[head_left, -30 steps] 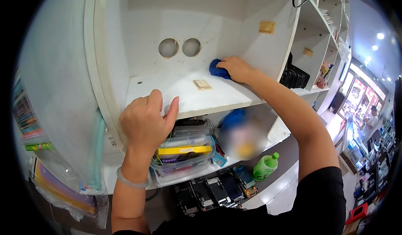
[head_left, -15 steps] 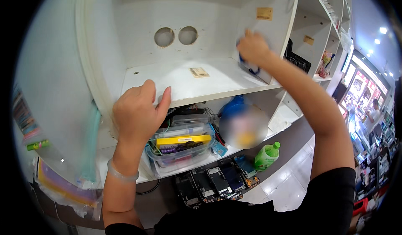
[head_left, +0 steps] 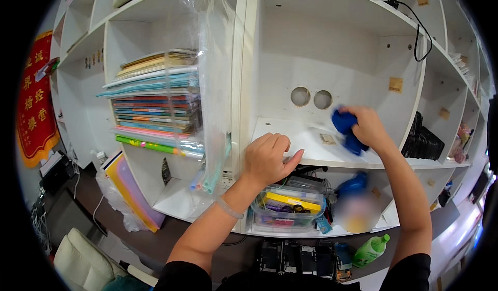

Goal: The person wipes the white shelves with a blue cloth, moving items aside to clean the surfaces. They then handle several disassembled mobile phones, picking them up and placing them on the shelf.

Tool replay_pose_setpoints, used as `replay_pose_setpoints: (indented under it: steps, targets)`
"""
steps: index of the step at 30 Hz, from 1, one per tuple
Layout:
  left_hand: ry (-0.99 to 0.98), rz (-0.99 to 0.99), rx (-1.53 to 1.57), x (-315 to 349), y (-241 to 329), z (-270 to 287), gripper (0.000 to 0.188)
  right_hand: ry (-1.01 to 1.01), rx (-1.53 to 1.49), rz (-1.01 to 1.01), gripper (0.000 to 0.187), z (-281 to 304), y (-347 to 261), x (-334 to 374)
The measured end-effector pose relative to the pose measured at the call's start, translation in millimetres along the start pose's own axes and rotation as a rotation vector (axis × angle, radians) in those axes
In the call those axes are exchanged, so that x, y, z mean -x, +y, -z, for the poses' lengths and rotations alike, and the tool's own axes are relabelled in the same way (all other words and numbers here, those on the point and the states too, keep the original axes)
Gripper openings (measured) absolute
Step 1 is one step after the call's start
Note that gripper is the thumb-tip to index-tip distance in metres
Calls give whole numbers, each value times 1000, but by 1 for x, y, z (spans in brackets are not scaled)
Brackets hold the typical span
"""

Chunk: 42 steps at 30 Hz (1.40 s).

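Note:
In a white open compartment, my right hand [head_left: 369, 127] is closed around a bunched blue cloth [head_left: 343, 120], smeared by motion. The cloth is over the right part of the shelf board [head_left: 290, 140], near a small paper label [head_left: 327, 139]. At the board's front left edge is my left hand [head_left: 267, 158], its fingers curled in and the thumb sticking out. Its fingertips are hidden, and I see nothing held in it. Two round holes [head_left: 311, 98] pierce the compartment's back wall.
Below are a clear plastic box [head_left: 280, 215] of odds and ends, a blue container [head_left: 354, 183], a green bottle [head_left: 371, 250] and several opened phones [head_left: 308, 260]. Stacked books [head_left: 155, 112] fill the left compartment beside a hanging plastic sheet [head_left: 215, 57]. A black cable [head_left: 420, 42] dangles upper right.
The view has swung left, bringing the books and a red banner into sight. My right hand has come away from the right side wall with the blue cloth, which now shows more plainly.

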<state>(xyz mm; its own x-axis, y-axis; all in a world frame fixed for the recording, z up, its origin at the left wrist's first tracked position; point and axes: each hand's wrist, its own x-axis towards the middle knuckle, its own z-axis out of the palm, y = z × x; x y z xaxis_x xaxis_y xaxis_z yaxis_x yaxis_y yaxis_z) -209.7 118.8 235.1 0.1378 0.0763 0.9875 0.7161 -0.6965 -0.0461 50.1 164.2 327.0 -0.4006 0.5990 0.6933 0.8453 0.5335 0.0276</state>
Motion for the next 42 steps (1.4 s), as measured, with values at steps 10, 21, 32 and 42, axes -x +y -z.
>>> replay_pose_setpoints:
  steps: [10,21,32,42]
  targets:
    - [23,15,-59,46,1,45,49,1045,361,778,41,70,-163,-167]
    - [59,118,146,74,0,39,62,559,402,924,36,-34,-159,-45]
    - [130,162,319,66,1,36,70,912,415,631,31,52,-177,-168]
    - [33,299,281,98,10,55,59,649,276,994,25,-43,-162,-63]
